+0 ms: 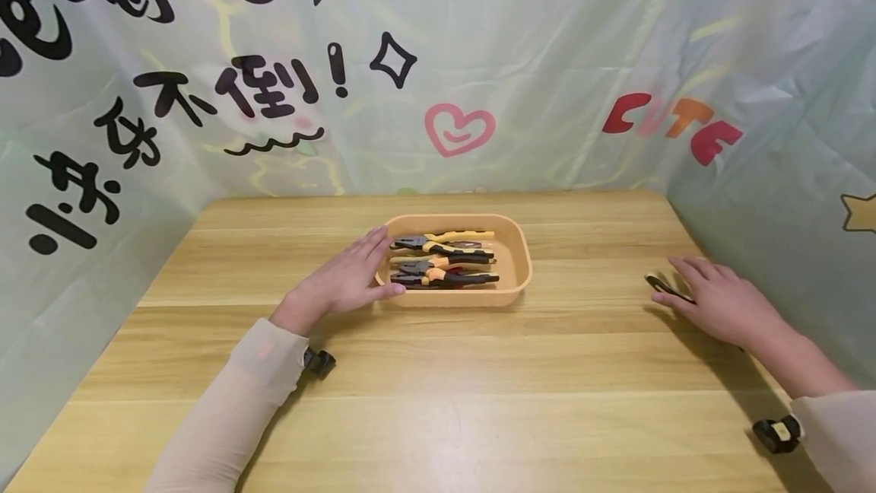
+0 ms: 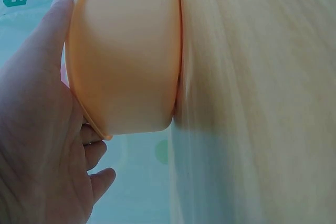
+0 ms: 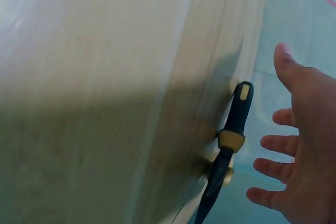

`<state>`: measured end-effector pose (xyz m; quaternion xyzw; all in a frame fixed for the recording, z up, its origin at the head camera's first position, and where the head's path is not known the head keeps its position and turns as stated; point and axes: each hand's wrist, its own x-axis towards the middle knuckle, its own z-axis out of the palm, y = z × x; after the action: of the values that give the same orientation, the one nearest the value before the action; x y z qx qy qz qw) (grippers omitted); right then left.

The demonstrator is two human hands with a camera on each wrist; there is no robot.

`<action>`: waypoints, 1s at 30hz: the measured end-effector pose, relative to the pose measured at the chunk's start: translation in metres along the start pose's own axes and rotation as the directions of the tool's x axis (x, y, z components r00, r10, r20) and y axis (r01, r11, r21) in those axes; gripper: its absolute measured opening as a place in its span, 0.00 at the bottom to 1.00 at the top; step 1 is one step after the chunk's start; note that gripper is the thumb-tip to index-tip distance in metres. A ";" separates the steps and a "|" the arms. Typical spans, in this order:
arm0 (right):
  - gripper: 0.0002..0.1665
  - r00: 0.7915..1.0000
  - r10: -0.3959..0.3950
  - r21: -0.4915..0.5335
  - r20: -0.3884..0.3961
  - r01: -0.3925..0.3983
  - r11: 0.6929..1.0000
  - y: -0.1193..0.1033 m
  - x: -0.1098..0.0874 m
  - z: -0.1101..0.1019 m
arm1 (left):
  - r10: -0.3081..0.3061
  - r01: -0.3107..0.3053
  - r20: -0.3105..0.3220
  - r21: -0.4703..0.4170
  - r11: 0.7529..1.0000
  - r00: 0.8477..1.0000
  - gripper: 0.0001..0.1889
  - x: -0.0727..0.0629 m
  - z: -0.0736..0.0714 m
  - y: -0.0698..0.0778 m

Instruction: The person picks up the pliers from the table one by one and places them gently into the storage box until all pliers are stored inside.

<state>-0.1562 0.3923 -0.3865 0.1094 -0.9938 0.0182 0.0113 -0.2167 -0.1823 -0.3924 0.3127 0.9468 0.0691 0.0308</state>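
Observation:
A peach-coloured plastic tray (image 1: pixel 513 265) holds several pliers (image 1: pixel 448 257) with black, yellow and orange handles, lying side by side. My left hand (image 1: pixel 349 272) rests against the tray's left end, its thumb at the near corner and its fingers extended along the far corner. In the left wrist view the thumb touches the rim of the tray (image 2: pixel 126 56). Far to the right, my right hand (image 1: pixel 728 299) hovers over a black-and-yellow hand tool (image 3: pixel 239 108), probably pliers. The right wrist view shows the fingers spread and apart from it; its lower end runs out of view.
The wooden table (image 1: pixel 438 402) ends at a printed cloth backdrop (image 1: pixel 534 44) behind and along both sides. The tray stands near the table's back edge. A small black device sits at each wrist, the left one (image 1: pixel 319 363) close to the tabletop.

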 end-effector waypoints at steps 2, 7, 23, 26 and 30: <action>0.52 1.000 0.010 0.007 0.015 -0.011 1.000 0.003 -0.001 0.000 | 0.003 -0.003 -0.003 0.004 1.000 1.000 0.53 0.000 0.000 0.000; 0.53 0.998 0.038 0.004 0.045 -0.038 0.999 0.010 -0.003 0.003 | 0.004 -0.004 -0.003 0.005 1.000 1.000 0.54 -0.001 0.001 0.001; 0.59 0.969 0.183 0.066 0.167 -0.196 0.978 0.031 -0.012 0.007 | 0.004 -0.003 -0.003 0.015 1.000 1.000 0.54 0.000 0.002 0.002; 0.56 0.969 0.174 0.084 0.173 -0.190 0.978 0.033 -0.011 0.007 | 0.003 -0.003 -0.005 0.010 1.000 1.000 0.54 0.000 0.001 0.002; 0.53 0.976 0.163 0.090 0.148 -0.177 0.980 0.033 -0.009 0.007 | 0.000 0.000 -0.010 0.002 1.000 1.000 0.54 -0.001 0.000 0.003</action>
<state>-0.1548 0.4259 -0.3948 0.0254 -0.9956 0.0622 -0.0656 -0.2146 -0.1804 -0.3917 0.3123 0.9471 0.0698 0.0260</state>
